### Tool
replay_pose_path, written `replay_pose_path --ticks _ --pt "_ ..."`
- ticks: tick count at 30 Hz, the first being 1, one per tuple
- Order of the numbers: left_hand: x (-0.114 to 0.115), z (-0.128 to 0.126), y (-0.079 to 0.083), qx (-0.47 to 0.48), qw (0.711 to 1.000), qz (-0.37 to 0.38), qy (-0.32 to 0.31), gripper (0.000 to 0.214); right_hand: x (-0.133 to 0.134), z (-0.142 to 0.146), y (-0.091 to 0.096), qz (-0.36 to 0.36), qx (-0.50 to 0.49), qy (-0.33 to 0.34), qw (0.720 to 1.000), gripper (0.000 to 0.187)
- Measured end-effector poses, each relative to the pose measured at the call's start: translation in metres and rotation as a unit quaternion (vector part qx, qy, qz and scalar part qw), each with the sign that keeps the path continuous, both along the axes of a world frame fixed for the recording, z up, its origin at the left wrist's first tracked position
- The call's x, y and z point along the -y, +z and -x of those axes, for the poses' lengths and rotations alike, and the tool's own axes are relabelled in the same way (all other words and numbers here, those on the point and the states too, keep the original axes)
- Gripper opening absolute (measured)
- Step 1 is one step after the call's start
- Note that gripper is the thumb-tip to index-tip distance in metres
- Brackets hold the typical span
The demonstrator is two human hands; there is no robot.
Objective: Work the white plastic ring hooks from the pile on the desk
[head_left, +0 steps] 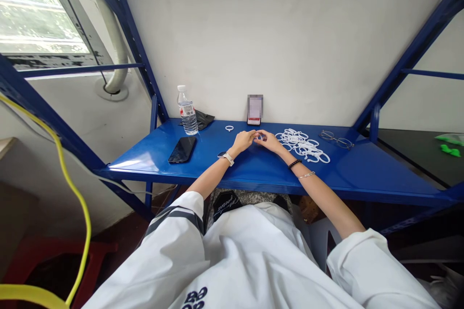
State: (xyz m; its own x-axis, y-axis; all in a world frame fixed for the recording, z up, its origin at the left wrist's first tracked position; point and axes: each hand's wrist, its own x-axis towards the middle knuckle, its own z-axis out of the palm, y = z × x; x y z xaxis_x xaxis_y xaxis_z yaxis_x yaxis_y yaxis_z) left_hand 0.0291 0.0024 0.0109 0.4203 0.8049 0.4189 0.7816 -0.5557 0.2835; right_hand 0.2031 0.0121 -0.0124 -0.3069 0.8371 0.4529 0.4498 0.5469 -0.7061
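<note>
My left hand and my right hand meet above the middle of the blue table, fingertips together. Pinched between them is a small white ring, mostly covered by the fingers. Close by my right hand lies a loose pile of white plastic rings, each with a small tab or stub. A single white ring rests apart from the pile, beyond my left hand.
On the blue table, a black phone lies left, before a water bottle and a black pouch. A small upright card-like display leans at the wall. Eyeglasses lie right. Blue posts frame both sides.
</note>
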Motion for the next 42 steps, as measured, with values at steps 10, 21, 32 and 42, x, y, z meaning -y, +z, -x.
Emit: replay_pose_path --ticks 10,21,32,42 --pt "0.000 -0.001 0.000 -0.006 1.000 0.005 -0.004 0.034 0.003 0.000 0.003 -0.009 0.006 -0.011 1.000 0.039" --pt "0.001 -0.002 0.001 -0.003 1.000 0.027 0.004 0.041 -0.003 0.000 0.000 -0.001 -0.035 -0.004 0.999 0.045" --pt "-0.003 -0.001 -0.002 0.010 1.000 0.011 -0.022 0.038 -0.007 -0.002 -0.003 0.005 -0.028 0.012 1.000 0.048" --pt "0.000 0.001 0.001 0.013 1.000 0.009 -0.022 0.039 -0.001 -0.002 0.001 0.002 -0.009 0.013 1.000 0.043"
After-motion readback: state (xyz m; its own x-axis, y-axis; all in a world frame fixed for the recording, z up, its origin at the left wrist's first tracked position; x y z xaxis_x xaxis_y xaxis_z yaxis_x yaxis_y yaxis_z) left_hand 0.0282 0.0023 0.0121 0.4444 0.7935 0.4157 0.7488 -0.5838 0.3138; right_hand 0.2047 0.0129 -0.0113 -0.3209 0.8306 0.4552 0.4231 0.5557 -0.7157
